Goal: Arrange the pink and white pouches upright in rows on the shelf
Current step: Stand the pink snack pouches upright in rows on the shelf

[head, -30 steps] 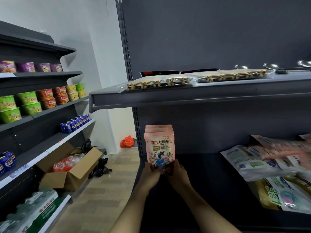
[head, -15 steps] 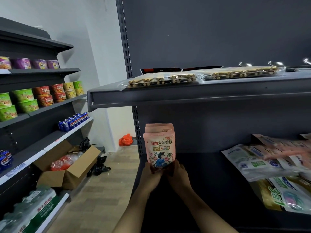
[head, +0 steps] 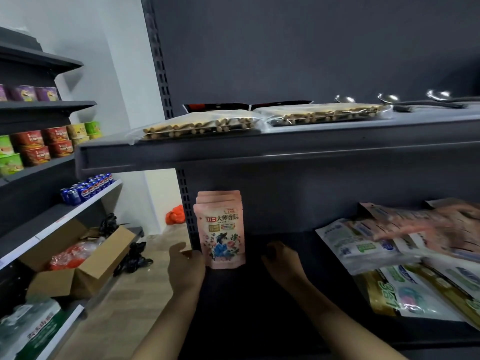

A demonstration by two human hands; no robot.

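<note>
A row of pink pouches [head: 220, 229] stands upright at the left end of the dark lower shelf [head: 259, 307], one behind the other. My left hand [head: 185, 266] rests beside the front pouch's lower left corner, fingers apart, touching or nearly touching it. My right hand [head: 281, 261] is a little to the pouch's right, off it, fingers loosely curled and holding nothing. More pink pouches [head: 426, 224] lie flat in a blurred heap at the shelf's right.
White and green pouches [head: 363, 245] and gold-green bags [head: 405, 294] lie flat on the right. The upper shelf [head: 259, 152] overhangs, carrying packs of sticks [head: 202, 126] and ladles [head: 439, 96]. An open cardboard box [head: 78, 266] sits on the floor to the left.
Both hands have let go of the front pink pouch and moved apart; the right hand moved right. The pouch now stands on its own.
</note>
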